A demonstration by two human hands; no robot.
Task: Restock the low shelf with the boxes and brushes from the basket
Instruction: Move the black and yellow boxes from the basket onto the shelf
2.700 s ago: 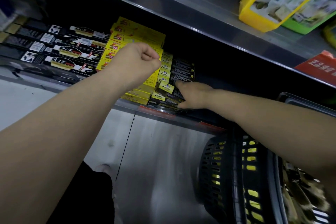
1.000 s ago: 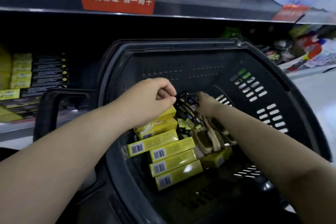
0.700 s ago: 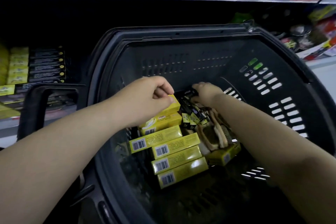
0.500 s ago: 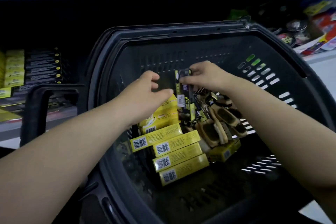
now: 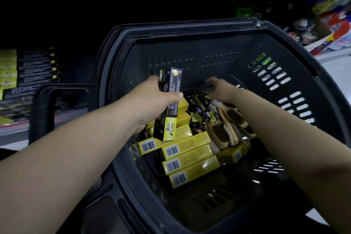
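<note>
Aloft — slim, rectangular black box (image 5: 168, 121)

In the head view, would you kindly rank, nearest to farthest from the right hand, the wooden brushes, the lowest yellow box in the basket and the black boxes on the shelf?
1. Wooden brushes, just below the right hand, in the basket.
2. Lowest yellow box, toward the basket's near end.
3. Black boxes on the shelf, far left, outside the basket.
</note>
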